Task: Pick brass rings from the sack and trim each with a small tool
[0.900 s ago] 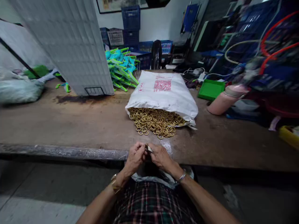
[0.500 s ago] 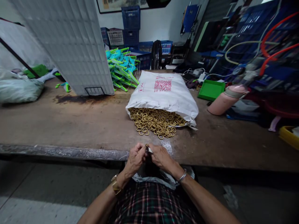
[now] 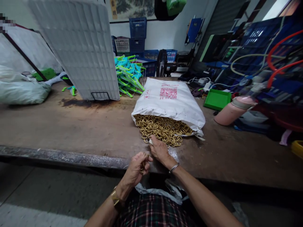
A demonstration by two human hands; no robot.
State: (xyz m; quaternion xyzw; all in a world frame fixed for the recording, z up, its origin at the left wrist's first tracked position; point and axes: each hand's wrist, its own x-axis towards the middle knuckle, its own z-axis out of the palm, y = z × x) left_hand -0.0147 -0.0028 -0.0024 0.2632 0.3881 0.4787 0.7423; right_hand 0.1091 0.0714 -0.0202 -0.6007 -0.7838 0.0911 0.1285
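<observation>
A white sack (image 3: 169, 102) lies on its side on the brown workbench (image 3: 71, 126), and a heap of brass rings (image 3: 163, 130) spills from its open mouth. My right hand (image 3: 159, 149) reaches onto the bench at the near edge of the heap, fingers on the rings, with a small pale piece by its fingertips. My left hand (image 3: 137, 167) is curled at the bench's front edge, holding brass rings in its fingers. A plastic bag (image 3: 158, 190) lies in my lap.
A tall white gridded panel (image 3: 80, 47) stands at the back left beside a pile of teal and green plastic parts (image 3: 129, 75). A green tray (image 3: 216, 99) and a pink flask (image 3: 233, 108) lie to the right. A stuffed bag (image 3: 21, 91) sits far left.
My hands were together at the bench edge, working a small piece. Now the right hand has moved forward to the ring heap, while the left stays back. The view has tilted up slightly.
</observation>
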